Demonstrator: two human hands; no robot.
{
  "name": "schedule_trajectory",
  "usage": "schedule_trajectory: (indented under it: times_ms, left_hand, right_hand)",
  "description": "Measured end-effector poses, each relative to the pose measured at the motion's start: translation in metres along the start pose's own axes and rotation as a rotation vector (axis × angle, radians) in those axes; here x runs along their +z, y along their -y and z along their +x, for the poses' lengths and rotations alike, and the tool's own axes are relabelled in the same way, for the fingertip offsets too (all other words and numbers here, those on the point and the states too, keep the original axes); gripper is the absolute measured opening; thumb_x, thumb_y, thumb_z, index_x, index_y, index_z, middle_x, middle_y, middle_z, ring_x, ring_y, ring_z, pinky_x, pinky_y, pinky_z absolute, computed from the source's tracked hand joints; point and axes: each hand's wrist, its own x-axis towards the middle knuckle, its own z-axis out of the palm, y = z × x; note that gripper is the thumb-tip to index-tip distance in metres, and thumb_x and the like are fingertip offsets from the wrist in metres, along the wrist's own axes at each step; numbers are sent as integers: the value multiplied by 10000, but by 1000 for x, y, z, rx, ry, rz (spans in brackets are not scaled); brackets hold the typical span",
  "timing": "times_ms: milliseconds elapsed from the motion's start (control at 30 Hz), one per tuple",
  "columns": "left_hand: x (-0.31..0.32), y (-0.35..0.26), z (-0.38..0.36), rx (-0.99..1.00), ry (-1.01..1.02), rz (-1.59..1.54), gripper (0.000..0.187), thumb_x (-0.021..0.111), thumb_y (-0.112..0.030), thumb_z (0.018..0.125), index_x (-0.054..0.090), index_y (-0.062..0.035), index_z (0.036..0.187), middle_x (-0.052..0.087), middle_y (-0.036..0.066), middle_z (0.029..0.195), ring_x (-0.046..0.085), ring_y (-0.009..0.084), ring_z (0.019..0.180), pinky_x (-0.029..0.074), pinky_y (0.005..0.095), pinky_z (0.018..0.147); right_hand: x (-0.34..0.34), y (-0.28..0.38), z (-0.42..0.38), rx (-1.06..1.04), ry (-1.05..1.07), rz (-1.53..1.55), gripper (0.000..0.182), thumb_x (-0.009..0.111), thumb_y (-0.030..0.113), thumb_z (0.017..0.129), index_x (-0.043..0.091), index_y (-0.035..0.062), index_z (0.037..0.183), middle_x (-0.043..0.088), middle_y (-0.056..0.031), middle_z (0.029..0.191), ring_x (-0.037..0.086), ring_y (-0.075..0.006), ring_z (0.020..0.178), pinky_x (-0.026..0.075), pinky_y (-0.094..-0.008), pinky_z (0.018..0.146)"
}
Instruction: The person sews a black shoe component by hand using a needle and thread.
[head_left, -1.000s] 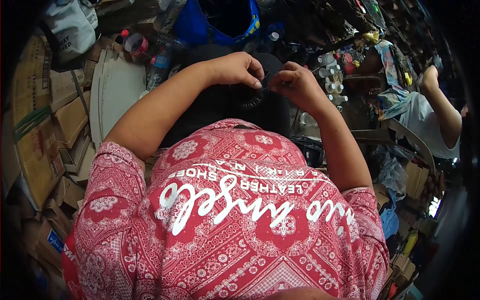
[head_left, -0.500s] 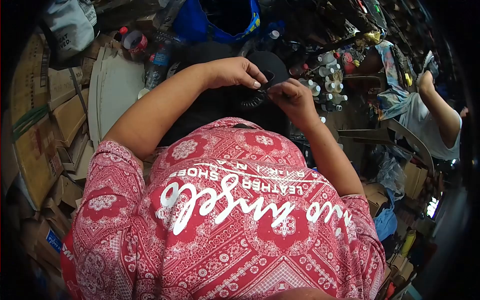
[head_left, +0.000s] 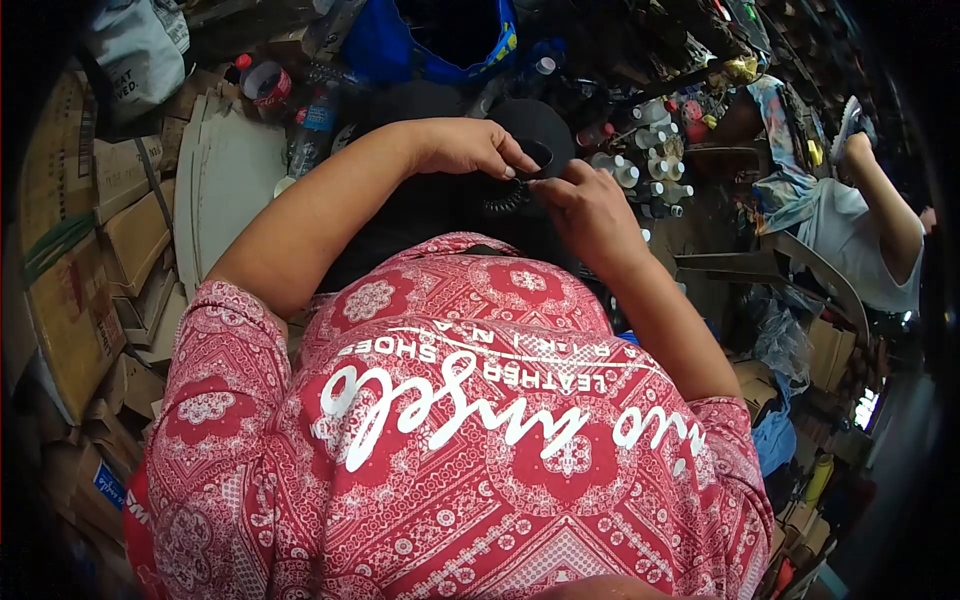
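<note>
My left hand is bent over my dark-clothed lap, thumb and fingers pinched together. Facing it, my right hand is also closed, its fingertips almost meeting the left ones. Between them a black coiled cord hangs in a short curve, and both hands appear to grip its ends. Just behind the fingertips is a rounded black shape with a dark loop on it; I cannot make out what it is.
Bottles with white caps stand to the right, near a seated person's arm. Flattened cardboard and a pale board lie left. A blue bag and a red-capped bottle are at the far side.
My right hand has turned so its back shows more, and it has shifted slightly. My left fingers have moved a little; the coiled cord still hangs between the hands.
</note>
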Motion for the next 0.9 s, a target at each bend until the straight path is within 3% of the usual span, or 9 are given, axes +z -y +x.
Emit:
schedule_trajectory:
  times_ms: [167,300,500,567,600,700,833,867,900]
  left_hand:
    - [-5,-4,7,51,40,92,398,593,-54,809,592,-41,1207,594,86,1058,539,176,1049,376,303,971]
    - [-7,3,15,158,-141,57,358,608,27,778,613,-13,1134,642,111,1111,588,180,1059,426,304,958]
    - [-2,17,16,106,-317,147,312,683,-32,738,630,-4,1044,649,101,1078,611,196,1004,464,311,893]
    - [11,6,-1,115,-676,451,323,697,-83,743,625,-27,1053,647,128,1033,626,236,949,471,325,863]
    - [15,9,-10,192,-755,518,327,679,-110,769,614,-50,1084,635,149,1012,626,268,912,474,343,842]
    - [31,2,-46,107,-717,536,340,646,-101,796,597,-56,1129,641,164,976,630,269,893,480,330,826]
    - [21,-13,-87,-180,-532,457,331,640,-154,809,602,-39,1117,663,184,935,642,325,896,497,378,790]
    - [11,-2,-96,-144,-482,455,304,642,-157,809,624,-32,1086,669,180,906,651,312,875,501,365,777]
    - [3,5,-102,-108,-433,453,279,644,-159,809,646,-25,1054,675,176,877,661,298,853,505,353,765]
  right_hand:
    - [-17,3,21,-137,135,-222,202,521,68,761,694,99,860,573,-99,835,579,-288,839,424,-376,760]
    - [-13,-9,40,-136,284,-157,155,559,61,752,702,86,806,613,-127,883,613,-294,862,463,-379,733]
    - [15,-35,40,19,209,262,125,679,149,749,689,52,828,655,-112,817,638,-269,765,488,-347,667]
    - [12,-42,33,432,328,736,200,687,210,814,659,35,906,641,-30,837,578,-148,700,456,-290,711]
    - [6,-41,29,486,327,915,249,651,266,866,645,23,921,606,32,812,537,-87,776,441,-269,706]
    - [15,-48,20,521,246,1037,305,664,290,851,632,-7,910,601,-12,880,549,-118,852,451,-291,712]
    - [21,-39,15,42,166,171,325,618,229,878,589,-91,932,533,-104,1072,559,-189,905,440,-307,800]
    - [27,-43,17,163,89,280,238,652,238,820,662,38,947,601,-114,938,596,-214,881,452,-310,791]
    - [41,-57,20,153,91,280,238,652,238,820,662,38,947,601,-114,938,596,-214,881,452,-310,791]
